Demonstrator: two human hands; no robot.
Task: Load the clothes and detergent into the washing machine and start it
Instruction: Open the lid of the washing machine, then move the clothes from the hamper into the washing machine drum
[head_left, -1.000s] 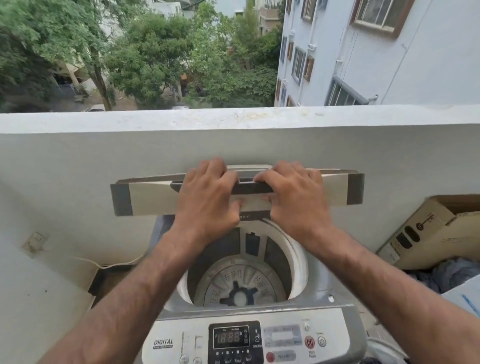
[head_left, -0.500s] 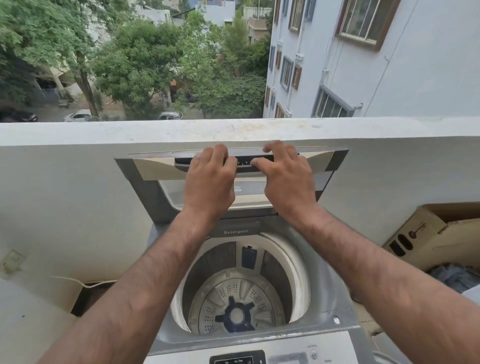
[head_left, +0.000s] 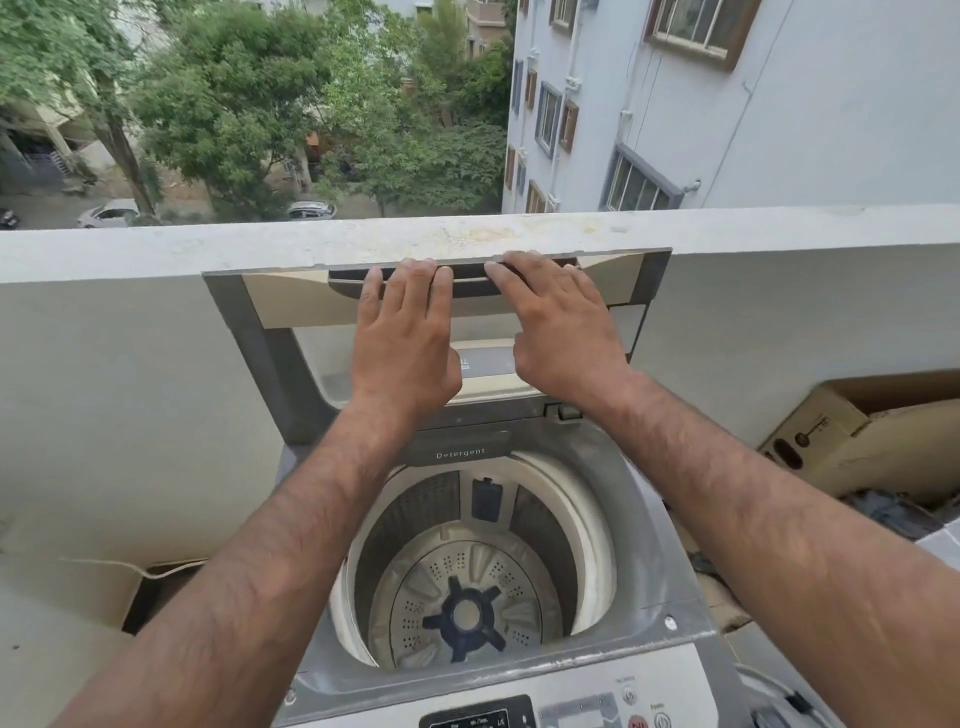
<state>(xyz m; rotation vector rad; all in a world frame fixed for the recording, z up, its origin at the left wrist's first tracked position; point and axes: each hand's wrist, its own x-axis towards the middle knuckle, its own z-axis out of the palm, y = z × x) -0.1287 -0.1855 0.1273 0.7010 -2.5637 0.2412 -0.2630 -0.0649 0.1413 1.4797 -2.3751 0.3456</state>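
Two flat palms, our left hand (head_left: 405, 338) and right hand (head_left: 561, 332), fingers straight, press the lid (head_left: 291, 306) toward the balcony wall (head_left: 130, 364); released unbalanced, it may slam onto the drum (head_left: 415, 514).

lid (head_left: 291, 306) swung from half-folded to upright against the parapet (head_left: 130, 249), left hand (head_left: 405, 348) and right hand (head_left: 563, 338) uncurled, flatter on it

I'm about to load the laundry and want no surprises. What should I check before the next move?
1. Lid raised, opening clear: ok.
2. Lid holds up unaided: cannot tell; left hand and right hand both press it.
3. Drum free of leftover items: ok.
4. Detergent drawer open: not ok, shut.
5. Clothes at hand: cannot tell; dark fabric lies by the cardboard box.
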